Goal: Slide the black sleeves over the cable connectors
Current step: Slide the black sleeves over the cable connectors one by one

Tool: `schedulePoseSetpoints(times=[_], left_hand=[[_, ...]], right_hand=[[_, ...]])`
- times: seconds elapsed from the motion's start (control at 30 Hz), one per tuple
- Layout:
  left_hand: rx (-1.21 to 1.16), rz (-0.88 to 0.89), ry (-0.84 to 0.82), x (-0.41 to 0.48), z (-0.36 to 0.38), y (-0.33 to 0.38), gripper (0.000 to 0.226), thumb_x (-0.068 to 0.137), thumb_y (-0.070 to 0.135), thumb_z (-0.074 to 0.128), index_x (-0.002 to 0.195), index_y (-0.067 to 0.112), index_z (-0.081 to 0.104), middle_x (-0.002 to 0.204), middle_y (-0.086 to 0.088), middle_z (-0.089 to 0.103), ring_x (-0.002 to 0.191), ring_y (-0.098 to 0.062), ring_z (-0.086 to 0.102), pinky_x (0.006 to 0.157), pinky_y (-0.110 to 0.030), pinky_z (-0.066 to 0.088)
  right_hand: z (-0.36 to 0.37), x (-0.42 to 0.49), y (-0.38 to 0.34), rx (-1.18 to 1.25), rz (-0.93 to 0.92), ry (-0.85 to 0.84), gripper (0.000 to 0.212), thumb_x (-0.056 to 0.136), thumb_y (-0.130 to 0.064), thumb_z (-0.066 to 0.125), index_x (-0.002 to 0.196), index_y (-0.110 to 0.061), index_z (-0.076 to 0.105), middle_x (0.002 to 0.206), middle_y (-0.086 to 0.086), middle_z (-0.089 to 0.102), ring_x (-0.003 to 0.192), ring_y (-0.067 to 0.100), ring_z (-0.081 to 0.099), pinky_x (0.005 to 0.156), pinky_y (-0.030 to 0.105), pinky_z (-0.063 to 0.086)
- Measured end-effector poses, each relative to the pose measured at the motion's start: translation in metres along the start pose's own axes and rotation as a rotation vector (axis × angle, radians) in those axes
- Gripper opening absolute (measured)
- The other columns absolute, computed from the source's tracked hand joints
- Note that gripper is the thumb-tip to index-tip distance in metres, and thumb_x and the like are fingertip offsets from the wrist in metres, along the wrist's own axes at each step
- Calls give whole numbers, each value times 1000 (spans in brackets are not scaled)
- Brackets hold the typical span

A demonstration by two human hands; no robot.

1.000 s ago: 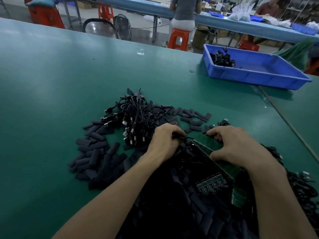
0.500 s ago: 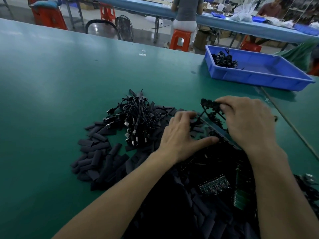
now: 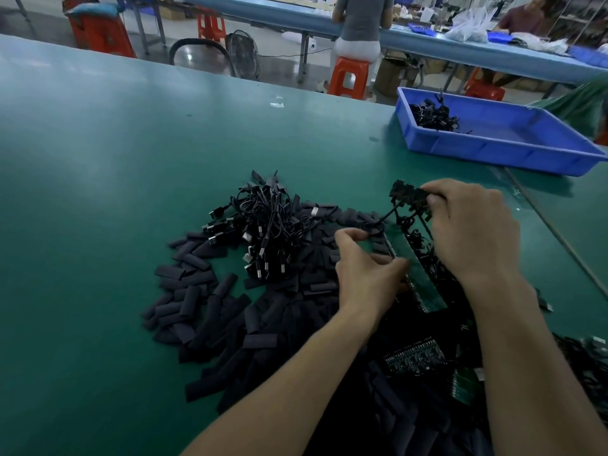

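Several flat black sleeves (image 3: 197, 301) lie scattered on the green table (image 3: 98, 159). A tangle of black cables with USB connectors (image 3: 263, 232) sits among them. My right hand (image 3: 473, 232) pinches a small cluster of black cable connectors (image 3: 406, 194) lifted above the table. My left hand (image 3: 365, 268) pinches a thin black cable (image 3: 386, 216) that runs up to that cluster. A green circuit board strip (image 3: 418, 274) lies between my hands.
A blue tray (image 3: 526, 153) holding a few black cables stands at the back right. More circuit boards (image 3: 414, 360) and black cables (image 3: 589, 360) lie near my right forearm. People sit on orange stools (image 3: 348, 75) at a far table.
My right hand has lifted the connector cluster off the board and holds it higher. My left hand went from lying flat on the pile to pinching the cable.
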State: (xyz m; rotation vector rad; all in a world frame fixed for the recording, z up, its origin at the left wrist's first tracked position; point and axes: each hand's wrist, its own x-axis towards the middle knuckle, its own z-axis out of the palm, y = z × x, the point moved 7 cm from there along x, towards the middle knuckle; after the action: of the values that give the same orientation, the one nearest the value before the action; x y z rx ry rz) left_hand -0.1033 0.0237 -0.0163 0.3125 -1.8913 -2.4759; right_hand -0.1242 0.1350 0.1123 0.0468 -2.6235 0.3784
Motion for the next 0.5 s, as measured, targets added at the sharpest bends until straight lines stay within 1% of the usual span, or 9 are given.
schedulePoseSetpoints(times=[0.07,0.1,0.13,0.17,0.23,0.3,0.4,0.47,0.5], left_hand=[[79,59,-17,-12,0,-6,63,75,2,72,104,44,35,73,-4,68,78,-26,70,73,-44,63],[123,74,-50,-19,3,-9,64,75,5,71,102,49,34,71,-2,68,83,-28,69,79,-49,61],[136,77,-84,-23,5,-11,63,75,7,70,100,52,34,70,-1,68,83,-27,69,81,-51,60],[126,71,-108,-26,8,-14,61,76,8,69,100,52,35,69,-1,68,79,-23,69,79,-50,61],[82,43,-103,-22,7,-14,57,77,6,69,103,47,38,70,-3,65,73,-21,68,71,-43,64],[46,-11,-114,-18,8,-14,53,79,5,69,108,41,42,78,-6,62,72,-20,66,65,-37,64],[44,-100,-142,-16,7,-18,52,81,8,71,116,34,43,83,-6,61,63,-14,67,64,-38,64],[19,-125,-126,-17,7,-21,44,79,10,72,110,31,48,78,-1,59,55,-7,65,66,-42,64],[19,-120,-117,-18,7,-22,39,80,10,72,105,30,51,76,1,59,52,-6,64,66,-44,64]], right_hand=[[-9,8,7,18,76,106,27,103,-13,51,120,-20,71,100,14,74,71,27,53,57,29,36],[-14,12,9,36,99,147,27,104,-12,50,120,-17,71,99,15,74,69,25,50,55,28,36],[-15,17,8,46,101,152,27,104,-13,50,120,-15,71,100,16,74,70,27,54,58,30,41],[-13,21,7,47,85,114,27,104,-13,50,120,-15,72,103,16,74,76,31,60,67,35,48],[0,25,-1,48,25,-12,27,103,-15,50,117,-17,73,108,14,73,91,34,66,82,39,54],[10,23,-4,60,-2,-107,25,101,-18,52,114,-21,73,109,12,73,96,34,66,89,44,55],[25,15,-3,88,0,-259,13,93,-24,63,103,-25,70,101,8,70,95,32,65,87,47,54],[34,8,-2,51,13,-324,9,88,-30,71,95,-28,66,97,4,69,93,30,64,80,40,52],[38,6,-2,27,16,-314,9,88,-31,72,93,-28,65,96,3,69,91,30,63,75,37,49]])
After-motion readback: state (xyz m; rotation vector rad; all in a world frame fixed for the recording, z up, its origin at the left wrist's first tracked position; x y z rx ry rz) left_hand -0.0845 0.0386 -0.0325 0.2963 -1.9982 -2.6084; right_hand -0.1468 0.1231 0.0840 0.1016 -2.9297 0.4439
